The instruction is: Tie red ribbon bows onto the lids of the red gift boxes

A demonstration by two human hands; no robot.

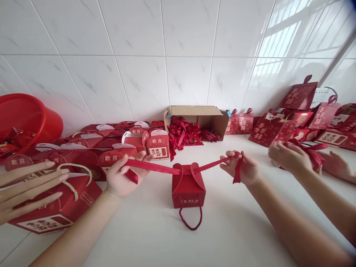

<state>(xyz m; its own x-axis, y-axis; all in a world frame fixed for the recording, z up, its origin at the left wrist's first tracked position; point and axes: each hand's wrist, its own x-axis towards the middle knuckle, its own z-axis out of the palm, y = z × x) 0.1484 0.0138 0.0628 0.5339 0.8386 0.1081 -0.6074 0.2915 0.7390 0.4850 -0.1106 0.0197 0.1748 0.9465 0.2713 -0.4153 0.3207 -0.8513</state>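
A small red gift box (189, 189) stands upright on the white table, its dark red cord handle drooping at the front. A red ribbon (155, 166) passes through the slots in the box's top flaps and stretches out to both sides. At the left, my left hand (122, 176) pinches one end of it between thumb and fingers, with a short tail hanging down. My right hand (243, 167) grips the other end, and a tail dangles below its fingers. Both hands are raised a little above the table, apart from the box.
A cardboard box (219, 128) of red ribbons lies against the tiled wall. Rows of red boxes (158, 142) and a red basin (47, 118) are at left. A co-worker's hand (33, 189) is by a large box; other people's hands (292, 157) handle ribbon at right, near more boxes (267, 129).
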